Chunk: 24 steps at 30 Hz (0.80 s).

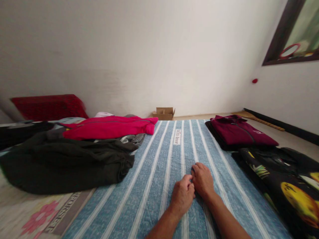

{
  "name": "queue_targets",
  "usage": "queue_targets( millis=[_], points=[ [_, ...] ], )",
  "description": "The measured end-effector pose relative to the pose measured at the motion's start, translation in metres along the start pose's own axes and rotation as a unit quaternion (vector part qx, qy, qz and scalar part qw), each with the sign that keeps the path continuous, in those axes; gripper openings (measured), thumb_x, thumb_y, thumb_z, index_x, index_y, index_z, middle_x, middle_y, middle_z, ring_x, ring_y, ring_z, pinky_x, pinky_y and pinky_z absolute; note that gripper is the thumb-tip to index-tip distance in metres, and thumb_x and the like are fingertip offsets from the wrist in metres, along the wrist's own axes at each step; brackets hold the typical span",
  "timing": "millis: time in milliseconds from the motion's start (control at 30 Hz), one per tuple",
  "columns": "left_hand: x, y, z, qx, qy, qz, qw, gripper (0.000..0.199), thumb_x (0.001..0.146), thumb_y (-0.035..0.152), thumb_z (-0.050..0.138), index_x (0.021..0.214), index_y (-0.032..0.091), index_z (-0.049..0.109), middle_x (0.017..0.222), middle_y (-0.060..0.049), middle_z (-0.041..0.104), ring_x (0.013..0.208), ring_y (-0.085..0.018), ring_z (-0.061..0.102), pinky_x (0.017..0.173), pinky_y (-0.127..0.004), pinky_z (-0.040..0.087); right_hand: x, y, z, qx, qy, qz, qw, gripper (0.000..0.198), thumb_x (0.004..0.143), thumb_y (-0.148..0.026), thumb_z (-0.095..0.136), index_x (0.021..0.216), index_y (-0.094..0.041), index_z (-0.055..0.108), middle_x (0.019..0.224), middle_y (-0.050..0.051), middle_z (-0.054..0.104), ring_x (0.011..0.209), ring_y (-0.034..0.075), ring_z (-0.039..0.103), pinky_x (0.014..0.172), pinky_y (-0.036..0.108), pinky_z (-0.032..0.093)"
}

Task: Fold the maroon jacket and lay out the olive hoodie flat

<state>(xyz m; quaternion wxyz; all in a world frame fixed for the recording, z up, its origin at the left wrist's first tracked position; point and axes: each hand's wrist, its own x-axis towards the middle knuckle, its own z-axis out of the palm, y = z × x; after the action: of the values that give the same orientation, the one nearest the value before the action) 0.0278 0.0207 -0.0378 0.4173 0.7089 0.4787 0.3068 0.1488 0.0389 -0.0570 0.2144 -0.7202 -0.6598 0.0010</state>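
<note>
On the striped blue bedspread (154,186) below a white wall (139,56), left hand (182,196) and right hand (203,181) rest curled, empty.

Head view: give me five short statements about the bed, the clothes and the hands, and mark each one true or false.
1. Both hands rest close together on the striped blue blanket. True: the left hand and the right hand meet near its middle.
2. The pink top lies on the right side of the bed. False: it lies on the left, on top of the pile with the dark garment.
3. A folded maroon jacket lies on the right. True.
4. The cardboard box sits on the bed. False: it stands on the floor by the wall.
5. The right hand holds the maroon jacket. False: it lies well apart from it, on the blanket.
</note>
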Motion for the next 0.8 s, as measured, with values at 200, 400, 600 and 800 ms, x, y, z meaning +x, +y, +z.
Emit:
queue_targets(
  millis=[200, 400, 600, 800],
  points=[
    [-0.003, -0.008, 0.008, -0.092, 0.009, -0.042, 0.995, 0.032, 0.073, 0.016, 0.045, 0.101, 0.017, 0.061, 0.055, 0.005, 0.056, 0.048, -0.012, 0.056, 0.051, -0.022, 0.042, -0.004, 0.009, 0.007, -0.017, -0.024, -0.03, 0.999, 0.021, 0.089, -0.019, 0.041, 0.093, -0.018, 0.062, 0.103, 0.009, 0.061, 0.098, 0.021, 0.054, 0.087, 0.03, 0.035],
    [0.009, 0.004, -0.026, -0.261, 0.127, -0.119, 0.95, 0.031, 0.072, 0.021, 0.05, 0.102, 0.013, 0.053, 0.072, -0.001, 0.062, 0.055, -0.012, 0.061, 0.042, -0.018, 0.038, -0.007, 0.01, 0.008, -0.039, -0.024, -0.034, 0.998, 0.026, 0.089, -0.022, 0.039, 0.1, -0.018, 0.063, 0.106, 0.01, 0.062, 0.099, 0.022, 0.057, 0.089, 0.031, 0.037],
    [0.046, 0.01, -0.123, -0.312, 0.326, -0.107, 0.886, 0.027, 0.07, 0.013, 0.058, 0.096, 0.011, 0.051, 0.081, -0.004, 0.063, 0.069, -0.014, 0.064, 0.054, -0.022, 0.047, -0.011, 0.013, 0.015, -0.046, -0.01, -0.041, 0.998, 0.029, 0.089, -0.023, 0.04, 0.104, -0.017, 0.064, 0.114, 0.01, 0.062, 0.105, 0.024, 0.056, 0.093, 0.033, 0.038],
    [0.075, -0.007, -0.23, -0.343, 0.469, -0.07, 0.811, 0.011, 0.077, 0.01, 0.056, 0.086, 0.013, 0.051, 0.073, 0.001, 0.058, 0.075, -0.012, 0.061, 0.07, -0.027, 0.051, -0.012, 0.016, 0.018, -0.047, 0.001, -0.059, 0.997, 0.033, 0.089, -0.023, 0.037, 0.103, -0.015, 0.066, 0.113, 0.011, 0.062, 0.105, 0.025, 0.056, 0.092, 0.036, 0.041]
  ],
)
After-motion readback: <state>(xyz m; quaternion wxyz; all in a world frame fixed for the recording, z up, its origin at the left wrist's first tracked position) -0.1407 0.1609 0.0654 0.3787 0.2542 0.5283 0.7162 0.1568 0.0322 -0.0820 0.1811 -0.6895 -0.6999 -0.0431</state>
